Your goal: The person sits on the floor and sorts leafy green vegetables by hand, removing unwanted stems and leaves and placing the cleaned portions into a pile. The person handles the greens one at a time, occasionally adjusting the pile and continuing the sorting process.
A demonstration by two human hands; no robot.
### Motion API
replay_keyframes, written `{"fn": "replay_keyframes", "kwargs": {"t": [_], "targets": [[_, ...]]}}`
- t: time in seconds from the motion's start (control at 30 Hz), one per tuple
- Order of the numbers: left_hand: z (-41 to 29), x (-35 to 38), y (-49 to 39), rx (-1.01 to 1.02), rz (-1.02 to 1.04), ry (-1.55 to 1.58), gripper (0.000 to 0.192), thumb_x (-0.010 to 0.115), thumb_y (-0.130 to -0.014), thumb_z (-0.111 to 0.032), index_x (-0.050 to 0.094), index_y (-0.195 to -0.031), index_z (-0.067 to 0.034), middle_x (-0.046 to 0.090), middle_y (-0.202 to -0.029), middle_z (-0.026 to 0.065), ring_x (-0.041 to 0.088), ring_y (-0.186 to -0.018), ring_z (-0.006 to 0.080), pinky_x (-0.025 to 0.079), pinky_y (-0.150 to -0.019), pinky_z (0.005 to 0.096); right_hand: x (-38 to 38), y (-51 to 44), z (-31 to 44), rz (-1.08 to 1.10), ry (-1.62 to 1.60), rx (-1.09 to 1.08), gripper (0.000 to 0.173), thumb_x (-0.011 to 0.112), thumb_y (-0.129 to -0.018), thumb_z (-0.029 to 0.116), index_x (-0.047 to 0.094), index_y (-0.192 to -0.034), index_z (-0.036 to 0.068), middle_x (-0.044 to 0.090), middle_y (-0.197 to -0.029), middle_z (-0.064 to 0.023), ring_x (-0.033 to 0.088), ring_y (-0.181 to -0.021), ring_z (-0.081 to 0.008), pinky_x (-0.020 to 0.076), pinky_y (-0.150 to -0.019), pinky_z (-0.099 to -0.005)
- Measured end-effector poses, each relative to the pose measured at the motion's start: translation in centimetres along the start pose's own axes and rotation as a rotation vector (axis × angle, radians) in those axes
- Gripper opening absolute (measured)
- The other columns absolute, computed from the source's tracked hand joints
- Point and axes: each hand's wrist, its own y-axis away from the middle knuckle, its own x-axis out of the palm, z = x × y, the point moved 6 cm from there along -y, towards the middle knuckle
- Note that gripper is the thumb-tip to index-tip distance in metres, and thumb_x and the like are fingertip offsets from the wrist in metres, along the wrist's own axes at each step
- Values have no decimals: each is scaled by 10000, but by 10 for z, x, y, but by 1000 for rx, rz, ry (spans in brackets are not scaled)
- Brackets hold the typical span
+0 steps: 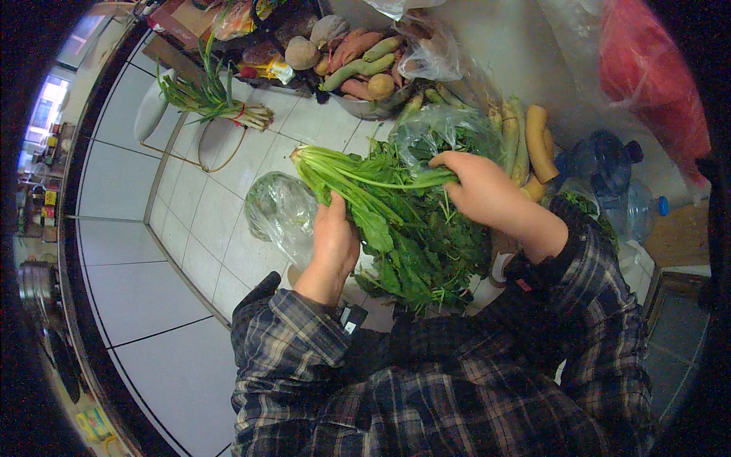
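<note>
A bunch of long-stemmed leafy greens [348, 171], spinach by its look, lies across my left hand [334, 245], its pale root end pointing up and left. My left thumb rests over the stems, with the fingers hidden beneath. My right hand [485, 188] pinches one stalk of greens between thumb and fingers, at the right of the bunch. Below both hands spreads a heap of loose dark leafy greens [434, 251] on the floor. Beside my left hand is a clear plastic bag [280, 211] with something green inside. Another clear bag [445, 137] covers greens just beyond my right hand.
Spring onions [228, 105] tied with a red band lie on the tiled floor [228, 194]. A metal bowl [371, 108] holds sweet potatoes and other vegetables. A tan curved gourd [537, 143] and large plastic water bottles [617, 165] stand right. Tiled cabinets [114, 177] line the left.
</note>
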Motion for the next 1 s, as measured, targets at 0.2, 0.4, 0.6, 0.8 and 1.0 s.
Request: {"fn": "replay_keyframes", "kwargs": {"t": [0.2, 0.4, 0.6, 0.8, 1.0], "targets": [[4, 3, -1, -32, 22, 40, 346, 398, -991, -261, 392, -1243, -23, 526, -1183, 124, 535, -1061, 261, 439, -920, 421, 11, 9, 23, -40, 0, -226, 263, 675, -711, 172, 636, -951, 74, 560, -900, -149, 514, -1000, -358, 432, -867, -418], [2, 13, 4, 18, 39, -3, 389, 392, -989, -305, 464, -1197, 14, 554, -1177, 146, 564, -1040, 277, 451, -909, 426, 32, 15, 28, 66, 104, -219, 181, 707, -676, 213, 638, -767, 72, 585, -842, -141, 560, -898, -334, 457, -787, -438], [2, 26, 13, -37, 118, 22, 374, 409, -983, -296, 466, -1201, 2, 553, -1192, 128, 557, -1059, 261, 449, -913, 414, 29, 10, 15, -24, 97, -63, 199, 681, -687, 211, 624, -779, 44, 598, -859, -149, 572, -878, -347, 468, -763, -448], [-1, 26, 15, -1, 161, 22, 343, 468, -956, -257, 428, -1241, -71, 539, -1204, 105, 530, -1098, 248, 433, -929, 417, 28, 5, 21, 79, 89, -91, 154, 583, -724, 151, 622, -811, 30, 623, -824, -201, 593, -843, -374, 479, -756, -464], [-7, 13, 11, 82, 39, -173, 521, 590, -890, -249, 290, -1281, -79, 447, -1205, 101, 466, -1096, 214, 395, -934, 365, 21, 1, 9, 132, -177, 113, 219, 594, -768, 207, 646, -890, 33, 641, -831, -204, 618, -799, -380, 491, -734, -435]]}}
